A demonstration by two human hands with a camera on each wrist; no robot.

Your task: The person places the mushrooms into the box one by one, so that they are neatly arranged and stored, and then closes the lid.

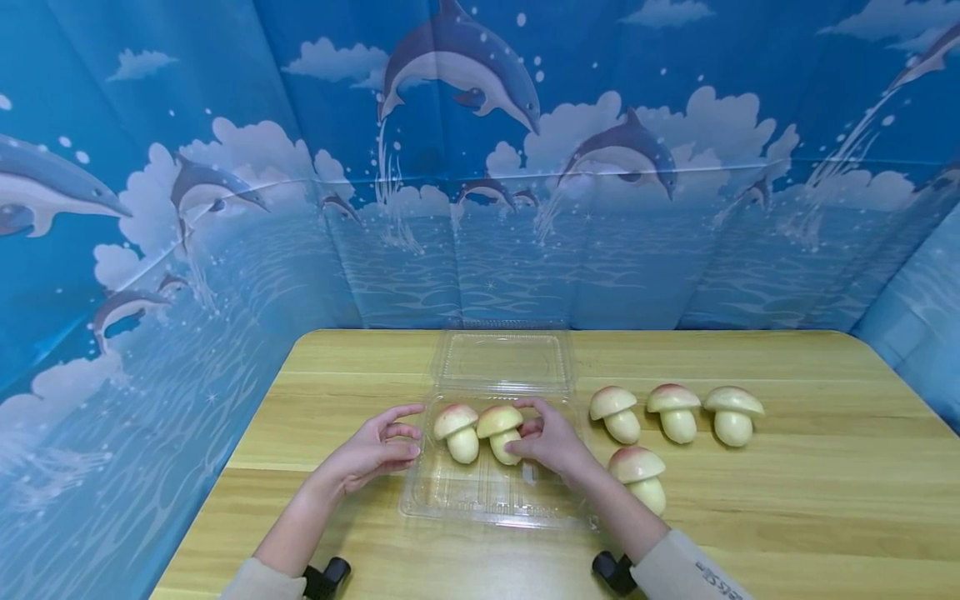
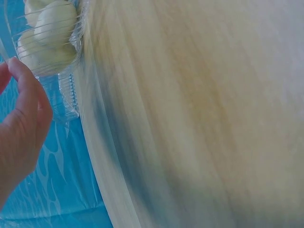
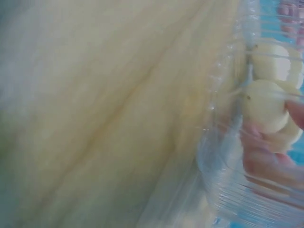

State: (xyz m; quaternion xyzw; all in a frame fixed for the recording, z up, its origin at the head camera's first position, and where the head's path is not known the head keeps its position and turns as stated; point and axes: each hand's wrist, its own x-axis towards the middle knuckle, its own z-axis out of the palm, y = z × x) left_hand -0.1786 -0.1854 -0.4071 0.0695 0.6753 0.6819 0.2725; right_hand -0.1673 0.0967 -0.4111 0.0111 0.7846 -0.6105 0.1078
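A clear plastic clamshell box (image 1: 442, 500) lies on the table with its lid (image 1: 504, 360) folded back toward the wall. Inside its far half, two mushroom-shaped pieces with pale stems and pink-tinged caps lie side by side. My right hand (image 1: 553, 440) reaches over the box and grips the right mushroom (image 1: 500, 423), thumb on its stem and fingers by the cap. Close beside it lies the left mushroom (image 1: 459, 429). My left hand (image 1: 372, 451) is at the box's left rim, thumb and fingers loosely bent and apart, fingertips right at the plastic edge (image 2: 71, 52).
Three mushrooms, including a middle one (image 1: 675, 412), lie in a row right of the box. Another mushroom (image 1: 639, 477) lies nearer, partly behind my right forearm. A blue dolphin-print curtain (image 1: 487, 250) hangs behind the wooden table (image 1: 810, 508).
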